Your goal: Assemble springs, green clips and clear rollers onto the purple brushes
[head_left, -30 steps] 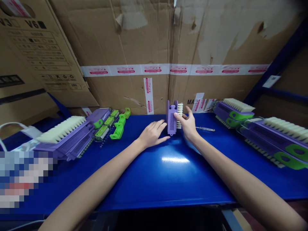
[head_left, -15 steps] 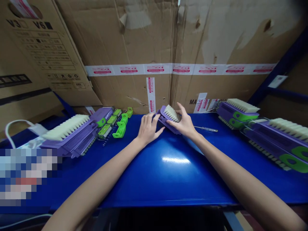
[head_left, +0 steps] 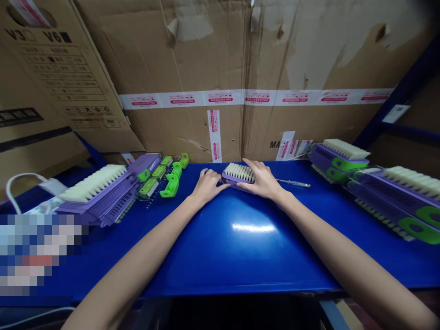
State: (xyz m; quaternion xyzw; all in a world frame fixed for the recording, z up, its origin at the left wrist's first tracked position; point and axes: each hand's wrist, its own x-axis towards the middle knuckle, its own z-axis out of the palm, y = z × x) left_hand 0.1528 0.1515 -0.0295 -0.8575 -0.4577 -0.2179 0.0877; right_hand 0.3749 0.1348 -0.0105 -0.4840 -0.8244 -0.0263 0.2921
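A purple brush head [head_left: 239, 171] with cream bristles facing up lies on the blue table between my two hands. My right hand [head_left: 263, 181] is closed around its right end, thumb along the near side and fingers over the far side. At the brush's left end, my left hand [head_left: 207, 185] is curled, with its thumb stretched along the near edge; its fingertips are partly hidden. A screwdriver [head_left: 294, 183] with a clear handle lies just right of my right hand.
Purple brushes [head_left: 98, 183] stack at left, beside green brackets [head_left: 171, 184], green-topped metal parts [head_left: 158, 172] and springs. More purple-and-green brushes [head_left: 338, 158] stand at right. A cardboard wall [head_left: 185, 123] closes the back. A white cable [head_left: 10, 185] loops at far left.
The brush head has gone from tilted and raised to lying flatter on the table, bristles up. My left hand has shifted slightly left and lower, its fingers more curled.
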